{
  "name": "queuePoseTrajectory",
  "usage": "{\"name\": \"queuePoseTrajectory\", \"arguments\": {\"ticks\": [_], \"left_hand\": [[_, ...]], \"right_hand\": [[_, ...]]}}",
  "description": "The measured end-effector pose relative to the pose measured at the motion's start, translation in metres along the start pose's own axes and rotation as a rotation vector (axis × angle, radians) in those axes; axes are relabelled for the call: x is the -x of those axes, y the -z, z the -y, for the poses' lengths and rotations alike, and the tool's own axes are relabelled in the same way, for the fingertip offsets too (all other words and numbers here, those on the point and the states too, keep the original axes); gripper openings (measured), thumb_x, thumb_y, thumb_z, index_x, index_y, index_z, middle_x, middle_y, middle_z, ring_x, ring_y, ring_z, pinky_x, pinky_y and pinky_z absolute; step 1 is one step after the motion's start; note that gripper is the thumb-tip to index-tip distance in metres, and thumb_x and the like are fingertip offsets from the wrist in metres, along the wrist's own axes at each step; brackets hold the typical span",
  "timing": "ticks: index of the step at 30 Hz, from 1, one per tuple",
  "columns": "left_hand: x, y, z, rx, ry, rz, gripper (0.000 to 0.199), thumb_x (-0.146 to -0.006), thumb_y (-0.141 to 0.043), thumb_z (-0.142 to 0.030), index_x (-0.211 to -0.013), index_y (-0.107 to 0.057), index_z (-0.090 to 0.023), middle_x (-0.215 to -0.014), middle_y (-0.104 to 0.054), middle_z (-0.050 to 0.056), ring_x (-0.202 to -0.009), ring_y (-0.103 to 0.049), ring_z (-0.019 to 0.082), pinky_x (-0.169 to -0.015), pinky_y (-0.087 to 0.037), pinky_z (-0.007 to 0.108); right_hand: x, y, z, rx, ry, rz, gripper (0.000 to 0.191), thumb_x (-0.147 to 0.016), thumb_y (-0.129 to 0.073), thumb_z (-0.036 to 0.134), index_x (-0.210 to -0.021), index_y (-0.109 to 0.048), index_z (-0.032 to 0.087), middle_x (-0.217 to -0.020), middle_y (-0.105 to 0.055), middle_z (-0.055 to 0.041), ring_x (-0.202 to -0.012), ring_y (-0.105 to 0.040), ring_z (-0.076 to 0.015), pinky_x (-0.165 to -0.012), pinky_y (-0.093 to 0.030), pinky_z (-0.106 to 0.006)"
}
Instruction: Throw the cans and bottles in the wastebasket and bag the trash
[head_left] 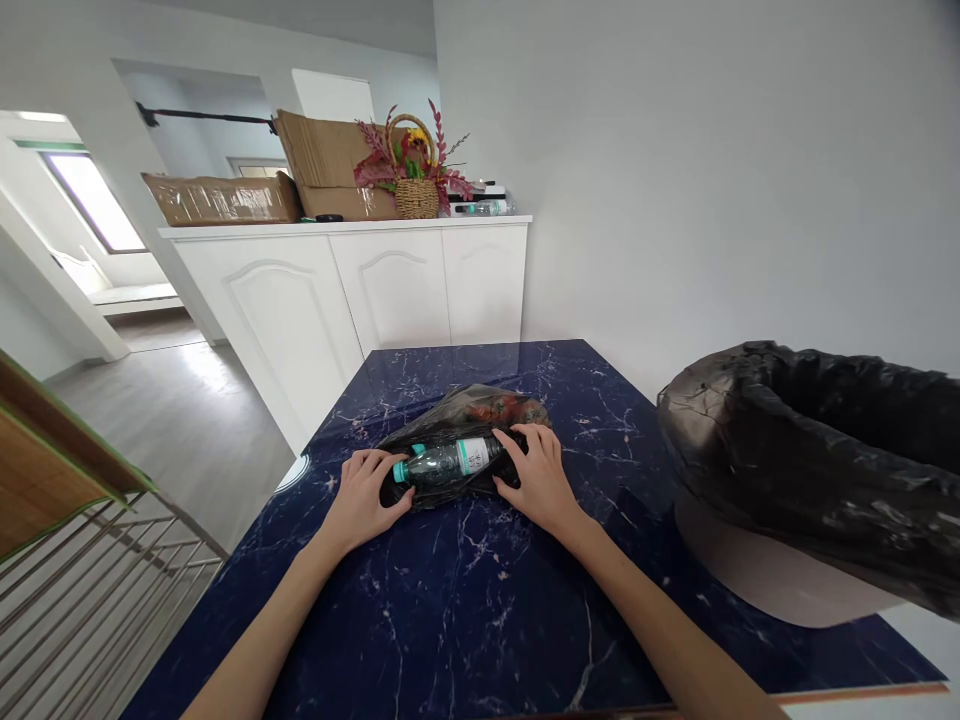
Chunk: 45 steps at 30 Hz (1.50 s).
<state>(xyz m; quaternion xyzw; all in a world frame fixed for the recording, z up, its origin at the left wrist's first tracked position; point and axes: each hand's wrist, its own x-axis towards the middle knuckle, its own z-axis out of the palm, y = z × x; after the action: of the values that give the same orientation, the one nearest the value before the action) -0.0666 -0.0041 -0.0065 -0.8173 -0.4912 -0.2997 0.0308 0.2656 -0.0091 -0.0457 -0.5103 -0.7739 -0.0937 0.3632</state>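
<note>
Bottle (442, 464) of clear plastic, with a turquoise cap (401, 471), lies on its side in the opening of a thin black bag (450, 412) on the blue marble-patterned counter (465, 620). Its wrap-around label (474, 455) is white with turquoise edging and carries a few dark characters, too small to make out; no brand can be read. The cap points to the person's left, and the long axis runs mostly left to right, the cap end slightly nearer the person than the base. Another turquoise cap (418, 449) shows just behind the bottle's neck, and something reddish-brown (501, 408) shows through the bag at its far right.

The left hand (364, 500) is at the cap end, the right hand (541, 480) at the base end. The grip of each is curved, thumb apart from the fingers and on the bag's edge; whether either pinches the bag or the bottle, I cannot tell.

To the right stands a bin (772, 570) with a black liner (795, 460) folded over its rim. Beyond the counter, a white cabinet (487, 285) bears cardboard boxes (225, 202), a wicker basket (416, 199) of flowers and another clear bottle (489, 208) lying down
</note>
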Motion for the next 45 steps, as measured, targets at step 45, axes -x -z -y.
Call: {"name": "queuePoseTrajectory", "arguments": {"ticks": [45], "left_hand": [[-0.035,0.114,0.029,0.651,0.511,-0.714,0.07,-0.072,-0.089,-0.06,-0.121,-0.071,-0.014,-0.129,-0.076,0.016,-0.121,-0.069,0.03,-0.118,-0.048,0.055]], "right_hand": [[-0.003,0.005,0.015,-0.171,0.008,-0.145,0.057,-0.105,-0.057,0.034,-0.159,-0.042,0.024,-0.157,-0.05,-0.0192,-0.151,-0.046,-0.0403,-0.128,-0.029,-0.075]]}}
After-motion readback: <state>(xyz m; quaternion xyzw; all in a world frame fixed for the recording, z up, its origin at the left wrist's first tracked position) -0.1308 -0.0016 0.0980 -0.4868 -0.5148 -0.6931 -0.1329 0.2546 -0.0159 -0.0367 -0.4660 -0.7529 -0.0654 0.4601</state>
